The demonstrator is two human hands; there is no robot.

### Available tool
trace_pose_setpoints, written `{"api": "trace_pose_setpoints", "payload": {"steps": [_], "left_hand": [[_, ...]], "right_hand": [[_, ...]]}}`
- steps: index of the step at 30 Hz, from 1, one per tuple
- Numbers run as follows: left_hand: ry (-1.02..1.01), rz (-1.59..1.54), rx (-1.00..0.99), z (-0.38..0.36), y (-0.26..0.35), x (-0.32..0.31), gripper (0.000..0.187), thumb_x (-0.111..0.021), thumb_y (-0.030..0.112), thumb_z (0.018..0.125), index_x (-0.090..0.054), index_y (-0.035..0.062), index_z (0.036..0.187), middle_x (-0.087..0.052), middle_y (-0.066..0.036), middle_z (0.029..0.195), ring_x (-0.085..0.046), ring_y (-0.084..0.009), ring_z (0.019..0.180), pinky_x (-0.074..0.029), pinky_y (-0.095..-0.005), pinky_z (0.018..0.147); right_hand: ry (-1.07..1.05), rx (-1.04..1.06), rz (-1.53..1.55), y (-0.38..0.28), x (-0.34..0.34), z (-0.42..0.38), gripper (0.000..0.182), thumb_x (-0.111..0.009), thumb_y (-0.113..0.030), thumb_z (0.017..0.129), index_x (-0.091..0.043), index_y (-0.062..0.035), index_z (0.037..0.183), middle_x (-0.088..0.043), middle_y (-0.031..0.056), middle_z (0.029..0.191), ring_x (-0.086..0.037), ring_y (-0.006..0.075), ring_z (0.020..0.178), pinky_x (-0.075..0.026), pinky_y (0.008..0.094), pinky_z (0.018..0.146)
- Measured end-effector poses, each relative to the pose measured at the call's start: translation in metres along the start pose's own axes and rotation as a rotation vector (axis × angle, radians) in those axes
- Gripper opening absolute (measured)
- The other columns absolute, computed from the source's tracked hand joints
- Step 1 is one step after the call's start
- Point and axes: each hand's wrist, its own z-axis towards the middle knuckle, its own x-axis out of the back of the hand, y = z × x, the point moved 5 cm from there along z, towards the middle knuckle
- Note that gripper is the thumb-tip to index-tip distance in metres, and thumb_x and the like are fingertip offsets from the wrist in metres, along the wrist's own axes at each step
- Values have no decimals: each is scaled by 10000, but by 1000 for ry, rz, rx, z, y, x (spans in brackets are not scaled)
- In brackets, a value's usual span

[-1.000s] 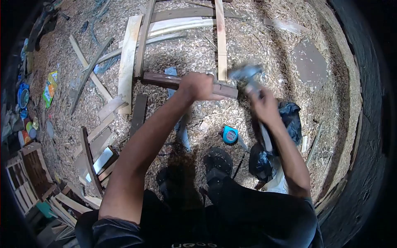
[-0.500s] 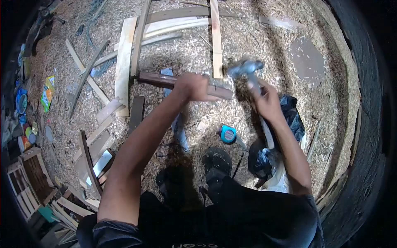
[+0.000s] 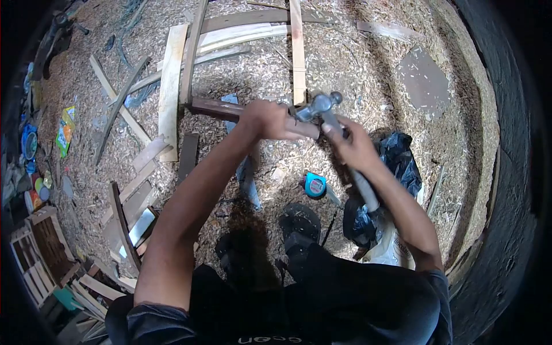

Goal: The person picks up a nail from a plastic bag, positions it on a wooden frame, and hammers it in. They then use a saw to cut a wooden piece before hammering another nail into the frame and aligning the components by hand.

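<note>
My left hand [image 3: 267, 119] is closed around a dark reddish-brown wooden bar [image 3: 215, 109] that lies slantwise across the middle of the view. The bar's left end meets the foot of a long upright-lying strip [image 3: 195, 52]. In my right hand [image 3: 353, 144] is a ball-peen hammer [image 3: 323, 104], gripped along its shaft close to the head. Its metal head overlaps the bar's right end in this view, just beside my left hand's fingers. Behind the forearm, the handle's pale lower end points down toward my lap.
A teal tape measure [image 3: 315, 185] lies on the shavings-covered ground near my shoe [image 3: 300, 223]. Black plastic bags [image 3: 397, 158] sit at right. Wooden strips [image 3: 171, 86] are scattered at left, and a light strip [image 3: 298, 52] lies beyond the hammer. A wooden crate [image 3: 50, 244] stands at lower left.
The hammer has moved left and slightly down, its head now over the bar's right end. My left hand and the bar have barely shifted.
</note>
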Motion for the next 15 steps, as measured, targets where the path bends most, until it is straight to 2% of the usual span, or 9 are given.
{"api": "trace_pose_setpoints", "payload": {"steps": [1, 2, 5, 8, 9, 12, 13, 14, 15], "left_hand": [[-4, -5, -9, 2, -1, 0, 951, -600, 869, 715, -689, -26, 1023, -719, -169, 733, -728, -310, 656, -603, -438, 635], [-3, -12, -7, 4, -3, -1, 945, -599, 869, 717, -690, -22, 1019, -716, -163, 723, -728, -306, 655, -603, -433, 634], [93, -21, -19, 4, -5, -5, 919, -601, 859, 722, -699, -9, 1007, -714, -161, 713, -728, -293, 650, -605, -424, 633], [-83, -188, 57, 6, -7, -8, 890, -631, 833, 713, -705, -7, 994, -723, -171, 738, -728, -305, 656, -607, -429, 652], [-27, -162, 22, 6, -6, -8, 881, -642, 829, 708, -708, -3, 990, -723, -167, 739, -726, -305, 651, -607, -429, 651], [99, -76, -33, 6, -8, -4, 869, -665, 819, 695, -713, 2, 986, -722, -161, 736, -722, -309, 638, -607, -432, 644], [92, -49, -26, 5, -6, -5, 873, -666, 820, 694, -713, 0, 991, -720, -163, 730, -722, -312, 635, -606, -434, 639], [91, -15, -16, 4, -5, -4, 878, -667, 820, 693, -714, -3, 995, -717, -165, 725, -721, -315, 631, -605, -437, 634], [47, -84, 4, 5, -7, -6, 890, -657, 826, 696, -714, -8, 1000, -714, -172, 718, -721, -321, 631, -603, -442, 628]], "right_hand": [[-23, 30, -18, -2, 0, -3, 518, -623, -390, 1000, -621, 7, 1333, -724, 220, 1089, -692, 321, 1030, -525, 455, 935], [-8, 76, -33, 0, 12, 5, 523, -619, -393, 1003, -617, 9, 1339, -725, 218, 1084, -695, 311, 1021, -530, 453, 925], [74, -207, 194, 10, 20, 17, 520, -620, -373, 1010, -613, 33, 1334, -742, 206, 1022, -704, 277, 924, -546, 449, 870], [36, 206, -10, 4, -1, 10, 514, -644, -393, 997, -645, 18, 1305, -735, 164, 901, -683, 235, 803, -546, 424, 825], [17, 336, -65, 1, -8, 5, 513, -654, -401, 990, -657, 12, 1295, -729, 141, 844, -665, 208, 731, -547, 413, 793], [45, 134, 16, 12, 24, 22, 528, -654, -414, 993, -640, 9, 1310, -638, 19, 714, -566, 125, 559, -472, 331, 542], [84, -104, 184, 9, 29, 20, 533, -656, -406, 993, -618, -8, 1346, -617, 9, 679, -546, 99, 542, -432, 305, 496], [190, -75, 242, 16, 25, 25, 526, -649, -392, 999, -600, -19, 1367, -593, -12, 654, -512, 70, 507, -392, 282, 452], [117, -58, 128, 8, 18, 20, 506, -646, -374, 1004, -607, -15, 1359, -636, 25, 714, -562, 101, 568, -442, 299, 510]]}}
